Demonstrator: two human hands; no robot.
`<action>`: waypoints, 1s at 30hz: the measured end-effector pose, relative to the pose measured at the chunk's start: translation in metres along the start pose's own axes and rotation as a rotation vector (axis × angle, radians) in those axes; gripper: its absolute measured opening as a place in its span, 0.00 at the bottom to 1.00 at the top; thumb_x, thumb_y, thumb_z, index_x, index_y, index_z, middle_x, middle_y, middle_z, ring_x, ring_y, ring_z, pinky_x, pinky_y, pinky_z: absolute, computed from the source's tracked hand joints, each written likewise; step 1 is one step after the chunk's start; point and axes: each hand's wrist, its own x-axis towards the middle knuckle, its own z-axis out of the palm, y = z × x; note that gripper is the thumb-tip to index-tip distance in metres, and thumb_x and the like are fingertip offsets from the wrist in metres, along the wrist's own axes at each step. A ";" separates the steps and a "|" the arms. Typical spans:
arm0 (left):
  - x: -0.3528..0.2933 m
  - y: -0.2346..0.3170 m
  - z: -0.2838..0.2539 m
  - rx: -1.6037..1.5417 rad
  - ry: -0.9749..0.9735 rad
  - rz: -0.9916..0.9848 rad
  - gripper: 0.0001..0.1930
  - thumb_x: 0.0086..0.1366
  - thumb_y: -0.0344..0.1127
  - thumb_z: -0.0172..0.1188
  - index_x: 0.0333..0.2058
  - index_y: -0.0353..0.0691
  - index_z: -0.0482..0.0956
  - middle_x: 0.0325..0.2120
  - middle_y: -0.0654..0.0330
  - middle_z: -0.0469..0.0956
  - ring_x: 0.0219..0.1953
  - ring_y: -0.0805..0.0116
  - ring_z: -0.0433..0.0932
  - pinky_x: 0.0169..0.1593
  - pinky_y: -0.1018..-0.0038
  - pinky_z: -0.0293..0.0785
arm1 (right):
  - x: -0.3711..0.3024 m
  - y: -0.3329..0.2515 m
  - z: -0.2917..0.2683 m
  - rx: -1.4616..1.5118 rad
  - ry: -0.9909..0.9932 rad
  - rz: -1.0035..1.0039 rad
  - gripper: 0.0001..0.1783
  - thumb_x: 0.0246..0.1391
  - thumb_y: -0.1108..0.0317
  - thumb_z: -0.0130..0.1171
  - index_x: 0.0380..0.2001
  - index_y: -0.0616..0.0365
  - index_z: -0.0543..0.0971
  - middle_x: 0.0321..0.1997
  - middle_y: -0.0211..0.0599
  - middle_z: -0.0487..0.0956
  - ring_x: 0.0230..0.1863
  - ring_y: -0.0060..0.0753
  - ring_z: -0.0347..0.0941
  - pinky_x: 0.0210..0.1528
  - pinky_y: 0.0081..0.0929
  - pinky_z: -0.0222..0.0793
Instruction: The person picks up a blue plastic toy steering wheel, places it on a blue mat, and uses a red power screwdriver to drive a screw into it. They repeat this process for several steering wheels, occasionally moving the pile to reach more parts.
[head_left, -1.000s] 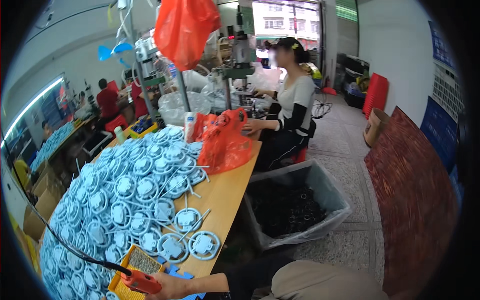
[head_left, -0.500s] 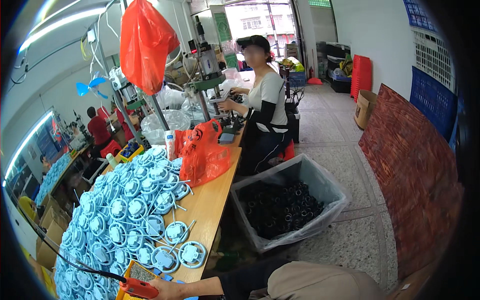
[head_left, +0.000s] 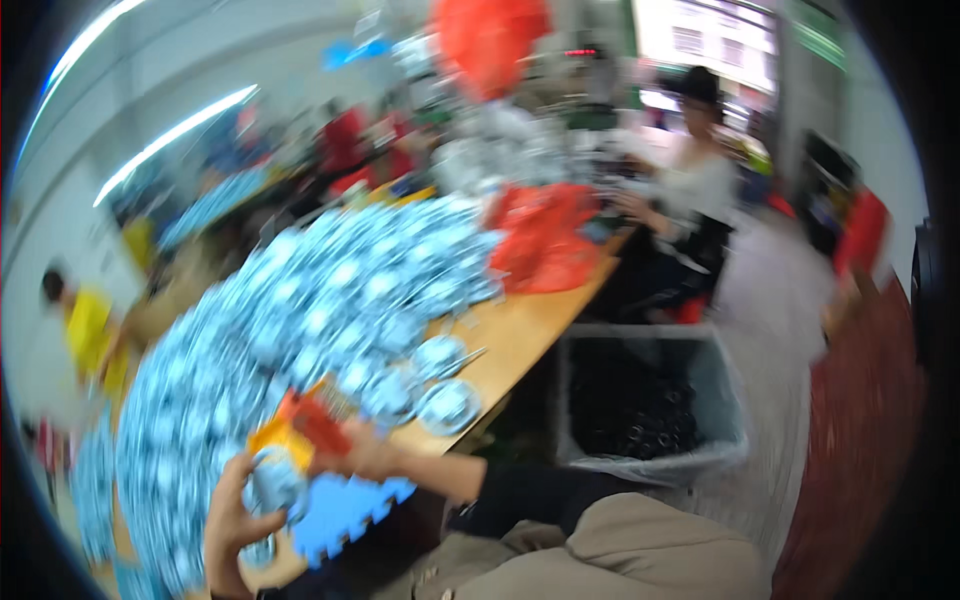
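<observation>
My left hand (head_left: 235, 515) is at the lower left, its thumb and fingers closed around a light blue round plastic part (head_left: 273, 484). My right hand (head_left: 368, 450) grips a red-orange power screwdriver (head_left: 318, 424); its tip is smeared by motion. A yellow tray (head_left: 285, 440) sits just behind the round part, partly covered by the tool and my hand. Under my hands lies a blue foam mat (head_left: 345, 510) with a notched edge. A large heap of similar light blue round parts (head_left: 320, 300) covers the wooden table (head_left: 520, 325) beyond.
A red plastic bag (head_left: 545, 240) lies at the table's far end. A lined bin (head_left: 655, 400) of black rings stands right of the table. A co-worker (head_left: 700, 180) sits beyond it at a machine. Someone in yellow (head_left: 88, 335) is at the far left.
The view has swung left and down, blurring the picture. My left hand has come into sight holding a round part. My right hand still holds the screwdriver.
</observation>
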 end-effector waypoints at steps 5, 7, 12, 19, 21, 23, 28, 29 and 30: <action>-0.056 -0.005 0.067 0.048 -0.033 -0.276 0.33 0.41 0.44 0.71 0.46 0.34 0.73 0.45 0.46 0.73 0.49 0.46 0.71 0.53 0.60 0.68 | 0.032 0.021 0.003 0.219 0.147 0.038 0.20 0.47 0.65 0.71 0.41 0.57 0.73 0.23 0.26 0.74 0.20 0.15 0.70 0.22 0.18 0.67; -0.075 -0.012 0.088 0.048 -0.007 -0.394 0.33 0.42 0.46 0.71 0.46 0.35 0.74 0.45 0.46 0.72 0.49 0.46 0.71 0.53 0.60 0.67 | 0.055 0.020 0.006 0.287 0.109 -0.076 0.14 0.54 0.66 0.62 0.40 0.61 0.71 0.22 0.31 0.73 0.23 0.24 0.72 0.25 0.23 0.70; -0.079 -0.016 0.114 0.124 0.201 -0.501 0.33 0.40 0.43 0.74 0.45 0.36 0.74 0.46 0.49 0.71 0.48 0.49 0.69 0.52 0.60 0.66 | 0.133 0.048 0.014 0.333 0.154 -0.186 0.17 0.55 0.58 0.65 0.35 0.59 0.71 0.23 0.33 0.73 0.23 0.26 0.71 0.25 0.25 0.68; -0.043 -0.036 0.132 0.129 0.244 -0.558 0.35 0.41 0.46 0.73 0.48 0.37 0.74 0.47 0.49 0.70 0.47 0.51 0.68 0.51 0.59 0.60 | 0.202 0.119 0.007 0.257 0.269 -0.254 0.17 0.53 0.60 0.67 0.35 0.57 0.71 0.23 0.32 0.73 0.23 0.27 0.70 0.26 0.26 0.68; -0.040 -0.042 0.132 0.118 0.237 -0.565 0.35 0.40 0.47 0.73 0.47 0.37 0.74 0.47 0.49 0.70 0.47 0.52 0.68 0.51 0.59 0.59 | 0.214 0.128 0.002 0.251 0.278 -0.240 0.17 0.53 0.59 0.68 0.35 0.57 0.72 0.23 0.32 0.73 0.23 0.27 0.70 0.26 0.27 0.68; -0.039 -0.043 0.132 0.096 0.219 -0.581 0.35 0.40 0.46 0.72 0.47 0.37 0.74 0.47 0.50 0.70 0.46 0.52 0.68 0.52 0.59 0.58 | 0.220 0.133 0.001 0.266 0.295 -0.230 0.18 0.51 0.58 0.69 0.33 0.57 0.73 0.23 0.32 0.73 0.23 0.27 0.70 0.27 0.28 0.69; -0.037 -0.049 0.132 0.080 0.203 -0.594 0.34 0.40 0.46 0.72 0.47 0.37 0.74 0.47 0.50 0.70 0.46 0.53 0.67 0.52 0.59 0.58 | 0.227 0.147 -0.003 0.291 0.302 -0.212 0.19 0.50 0.58 0.70 0.34 0.57 0.73 0.23 0.32 0.73 0.23 0.28 0.70 0.28 0.28 0.69; -0.036 -0.050 0.132 0.075 0.202 -0.595 0.34 0.40 0.46 0.72 0.47 0.37 0.73 0.47 0.50 0.70 0.45 0.53 0.67 0.52 0.59 0.58 | 0.228 0.149 -0.004 0.290 0.295 -0.203 0.19 0.51 0.57 0.70 0.33 0.57 0.73 0.23 0.32 0.73 0.23 0.28 0.70 0.28 0.28 0.69; -0.036 -0.050 0.133 0.070 0.201 -0.594 0.35 0.40 0.46 0.72 0.47 0.37 0.73 0.47 0.50 0.70 0.45 0.53 0.67 0.51 0.59 0.58 | 0.228 0.150 -0.005 0.289 0.289 -0.196 0.19 0.51 0.57 0.69 0.33 0.57 0.73 0.23 0.32 0.73 0.23 0.28 0.70 0.28 0.28 0.68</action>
